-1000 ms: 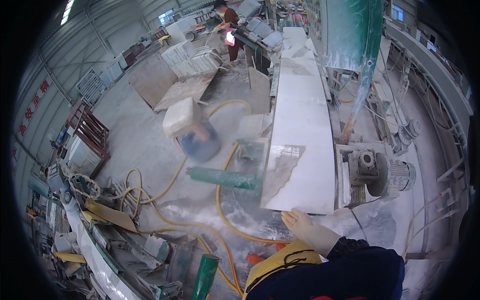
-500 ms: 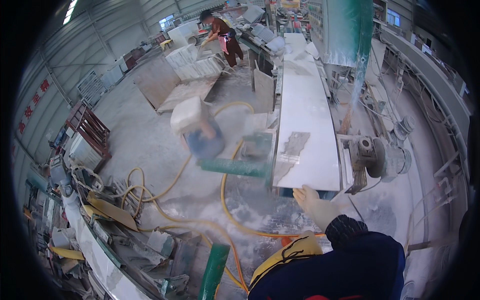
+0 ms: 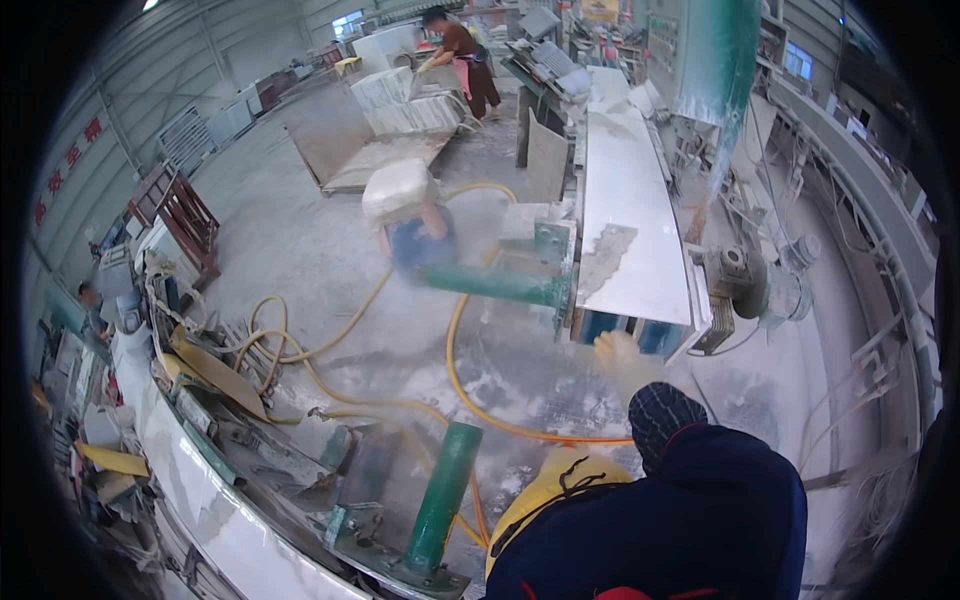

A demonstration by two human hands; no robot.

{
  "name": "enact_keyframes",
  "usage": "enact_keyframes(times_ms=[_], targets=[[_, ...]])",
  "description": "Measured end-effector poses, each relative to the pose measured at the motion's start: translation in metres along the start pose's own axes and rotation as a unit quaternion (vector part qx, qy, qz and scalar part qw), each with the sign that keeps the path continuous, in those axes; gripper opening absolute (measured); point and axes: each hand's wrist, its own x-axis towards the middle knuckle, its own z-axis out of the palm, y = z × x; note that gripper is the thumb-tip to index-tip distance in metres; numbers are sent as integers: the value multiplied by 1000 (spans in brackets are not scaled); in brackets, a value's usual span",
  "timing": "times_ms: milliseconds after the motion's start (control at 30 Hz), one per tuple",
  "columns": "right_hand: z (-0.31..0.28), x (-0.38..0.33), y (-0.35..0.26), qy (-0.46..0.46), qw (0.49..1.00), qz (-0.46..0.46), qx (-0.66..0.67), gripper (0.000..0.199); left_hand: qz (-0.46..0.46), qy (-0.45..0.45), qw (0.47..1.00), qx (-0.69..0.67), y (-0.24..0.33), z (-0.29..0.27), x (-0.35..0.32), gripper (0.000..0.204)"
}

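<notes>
My right hand (image 3: pixel 617 354), in a pale yellowish glove with a dark patterned cuff, is held near the close end of a roller conveyor. Its fingers are slightly bent and seem to hold nothing. Just beyond it lies a long white stone slab (image 3: pixel 636 225) with a rough grey-brown patch (image 3: pixel 607 258) near its close end. Between the hand and the slab's edge, blue rollers (image 3: pixel 658 336) show. The hand looks apart from the slab. My left hand is out of view.
A motor (image 3: pixel 735 268) sits right of the conveyor. Left are a green beam (image 3: pixel 490 284), a plastic-wrapped stool (image 3: pixel 400 192) and a yellow hose (image 3: pixel 455 370) looping over the floor. Another slab (image 3: pixel 240 530) lies lower left, by a green post (image 3: pixel 444 495). A person (image 3: pixel 463 62) works at stacked slabs.
The white slab has moved away along the conveyor, uncovering more blue rollers. My right hand has come off its edge. The whole view has shifted a little.
</notes>
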Motion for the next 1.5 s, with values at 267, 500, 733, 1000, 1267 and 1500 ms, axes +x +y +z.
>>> enact_keyframes(times_ms=[267, 500, 733, 1000, 1267, 1500], targets=[[-14, -44, 111, -62, 969, 202, -126, 10, 2, 67, 998, 12, -45, -9, 2, 28], [78, -51, 142, -151, 933, 200, -259, 24, -181, -56, 979, -74, -40, -10, 19, 35], [91, -35, 169, -175, 897, 258, -313, 34, -174, 56, 980, 79, -46, 49, -2, 38], [78, -46, 160, -105, 908, 195, -356, 14, -188, -8, 978, 94, -21, 8, 8, 37], [42, -21, 170, -303, 737, 7, -604, 20, -170, 29, 984, 42, -14, -14, 9, 27], [63, -46, 178, -100, 897, 180, -391, 16, -46, 41, 998, 30, -24, -8, -4, 27]])
